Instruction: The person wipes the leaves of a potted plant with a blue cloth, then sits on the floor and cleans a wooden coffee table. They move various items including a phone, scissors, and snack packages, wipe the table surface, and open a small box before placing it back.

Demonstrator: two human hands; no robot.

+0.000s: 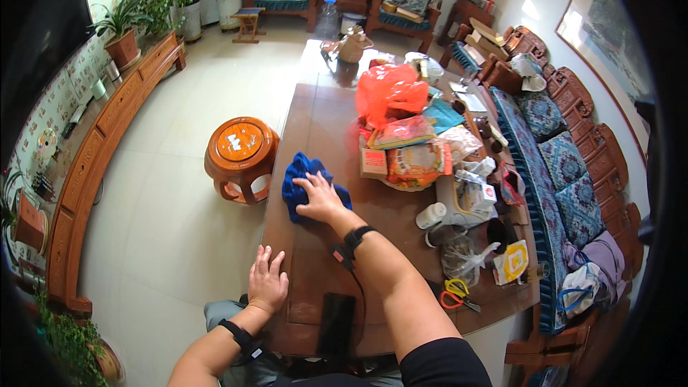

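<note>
A crumpled blue cloth lies on the glass-topped wooden table near its left edge. My right hand presses on it from above with fingers spread; whether the fingers pinch any fabric is hard to see. My left hand is at the table's near left edge, fingers apart, holding nothing. A black phone-like slab lies on the table between my forearms. Each wrist wears a black band.
Bags and boxes crowd the table's right half, with a red plastic bag, a white bottle and scissors. A wooden drum stool stands left of the table; a carved sofa is on the right.
</note>
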